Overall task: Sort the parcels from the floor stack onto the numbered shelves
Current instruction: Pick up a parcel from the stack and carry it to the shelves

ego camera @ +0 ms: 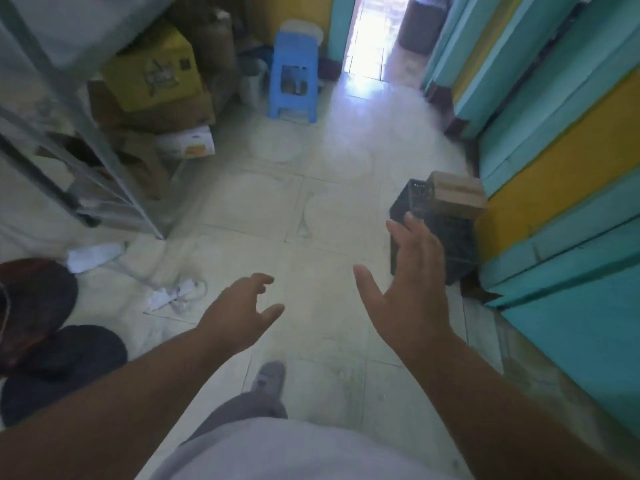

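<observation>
- Person, seen from above: pale shirt, grey trouser leg, one grey shoe [268, 377] planted on the tiled floor [329, 220].
- Left hand [239, 313]: held out over the floor, fingers loosely curled and spread, holding nothing.
- Right hand [408, 285]: raised, palm turned inward, fingers straight and spread wide, holding nothing; its fingertips overlap the crate in view, and contact cannot be told.
- Dark rounded cushions or seats [45, 327]: at the left edge of the floor, kind unclear.
- Scraps of white paper and plastic [169, 296]: scattered on the floor near the foot of the rack.
- Black plastic crate [446, 237]: on the floor against the right-hand wall, just beyond the right hand.
- Brown cardboard parcel [457, 194]: resting on top of the crate at its far right corner, beside the wall.
- Teal and yellow panelled wall [554, 161]: runs along the whole right edge of the floor.
- Metal shelving rack [114, 161]: left side, blurred; no numbers legible.
- Stack of cardboard boxes [156, 98]: on the floor behind the rack, a yellow box on top, a small white box [185, 143] at the base.
- Blue plastic stool [294, 77]: upright at the far end of the floor.
- Bright open doorway [374, 36]: beyond the stool.
</observation>
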`<act>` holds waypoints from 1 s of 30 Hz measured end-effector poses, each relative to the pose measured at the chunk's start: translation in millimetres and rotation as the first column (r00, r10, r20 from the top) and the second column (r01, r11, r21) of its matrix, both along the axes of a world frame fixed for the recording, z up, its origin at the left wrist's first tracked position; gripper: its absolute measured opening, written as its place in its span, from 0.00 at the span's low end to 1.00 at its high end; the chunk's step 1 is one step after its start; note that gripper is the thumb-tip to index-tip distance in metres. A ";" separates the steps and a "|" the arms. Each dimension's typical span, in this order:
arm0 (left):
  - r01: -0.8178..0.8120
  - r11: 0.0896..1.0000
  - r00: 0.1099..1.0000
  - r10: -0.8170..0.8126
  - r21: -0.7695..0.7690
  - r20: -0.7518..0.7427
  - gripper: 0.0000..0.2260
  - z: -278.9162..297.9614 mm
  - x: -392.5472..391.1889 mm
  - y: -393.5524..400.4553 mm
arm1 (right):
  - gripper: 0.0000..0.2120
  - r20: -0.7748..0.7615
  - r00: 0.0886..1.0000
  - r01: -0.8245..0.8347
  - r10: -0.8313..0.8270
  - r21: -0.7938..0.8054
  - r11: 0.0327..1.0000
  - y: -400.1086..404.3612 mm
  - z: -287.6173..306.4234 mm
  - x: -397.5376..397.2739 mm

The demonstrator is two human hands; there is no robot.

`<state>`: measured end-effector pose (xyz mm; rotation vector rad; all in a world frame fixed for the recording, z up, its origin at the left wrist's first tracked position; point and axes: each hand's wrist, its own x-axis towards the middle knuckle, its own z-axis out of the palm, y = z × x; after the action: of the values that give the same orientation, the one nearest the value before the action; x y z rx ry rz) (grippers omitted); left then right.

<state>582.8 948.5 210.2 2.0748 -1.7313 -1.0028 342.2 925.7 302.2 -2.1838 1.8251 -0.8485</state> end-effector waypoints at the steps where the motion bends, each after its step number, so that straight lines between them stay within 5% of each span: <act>1: 0.032 0.999 0.999 -0.032 -0.026 0.011 0.24 2.4 -5.5 -30.2 | 0.30 0.010 1.000 0.021 -0.021 -0.016 1.000 -19.3 2.2 -5.0; 11: 0.434 0.897 0.901 -0.434 -0.083 0.012 0.22 13.2 -166.3 -292.6 | 0.27 0.098 0.924 0.374 -0.370 -0.030 0.927 -191.7 -3.6 -161.1; 17: 0.363 0.932 0.919 -0.354 0.021 -0.175 0.19 14.1 -272.3 -421.8 | 0.28 0.054 0.886 0.458 -0.461 0.070 0.886 -321.7 -13.1 -265.5; 25: 0.447 0.891 0.890 -0.434 0.079 -0.139 0.21 -5.0 -329.5 -611.5 | 0.28 0.060 0.837 0.528 -0.544 0.174 0.831 -514.2 -30.9 -318.1; 30: 0.566 0.802 0.825 -0.547 0.192 -0.144 0.22 -49.4 -370.8 -762.2 | 0.27 0.044 0.729 0.647 -0.683 0.277 0.710 -614.7 -80.4 -334.6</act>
<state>212.0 186.3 160.9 1.6173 -2.3462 -1.4850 7.6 311.0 221.7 -1.2449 2.5199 -0.7964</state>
